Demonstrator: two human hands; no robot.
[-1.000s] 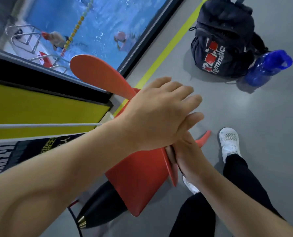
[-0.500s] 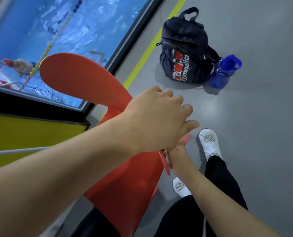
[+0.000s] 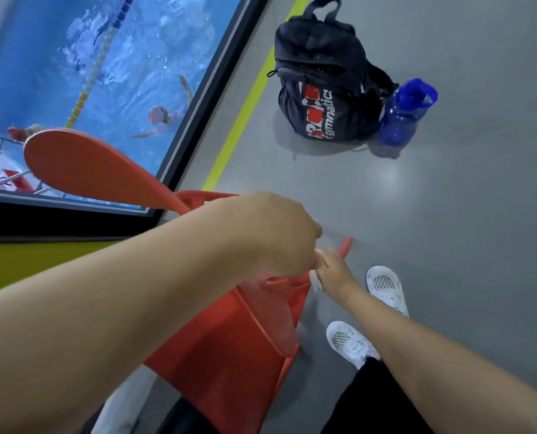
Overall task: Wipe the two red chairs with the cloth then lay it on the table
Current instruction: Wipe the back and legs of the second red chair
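One red chair fills the lower middle, its rounded backrest reaching up to the left. My left hand hangs over the seat's front edge with its fingers curled down; what they hold is hidden. My right hand meets it at that edge from the right. A small bit of the white cloth pokes out under my right hand, which grips it. No second chair or table is in view.
A dark backpack and a blue bottle stand on the grey floor beyond the chair. A window onto a pool runs along the left, beside a yellow floor line. My white shoes are right of the chair.
My left hand's fingers went from straight to curled down over the seat edge. The view swung, bringing the backpack and bottle nearer the centre. A bit of white cloth now shows under my right hand.
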